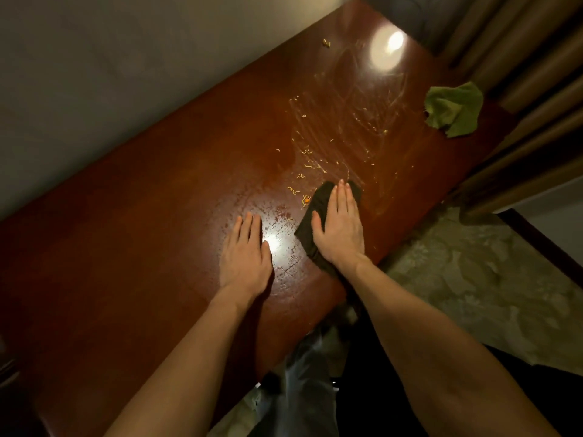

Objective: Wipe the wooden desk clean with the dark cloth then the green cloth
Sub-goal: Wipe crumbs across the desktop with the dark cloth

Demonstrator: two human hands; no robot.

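right hand (339, 228) is pressed flat, fingers straight, on the dark cloth (317, 212) near the wooden desk's (142, 216) front edge, crumbs (301, 176) just beyond it. left hand (246, 250) flat on bare wood beside it. green cloth (454, 110) sits crumpled at the far right end

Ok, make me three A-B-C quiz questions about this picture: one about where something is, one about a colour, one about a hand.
1. Where is the green cloth? A) in a bucket B) on the desk beside the curtain C) on a chair
2. What colour is the cloth under the right hand? A) white B) green C) dark
3. The left hand is: A) flat on the wood B) a fist C) lifting a cloth
Answers: B, it lies crumpled by the curtain; C, the dark cloth shows around the fingers; A, its fingers lie straight.
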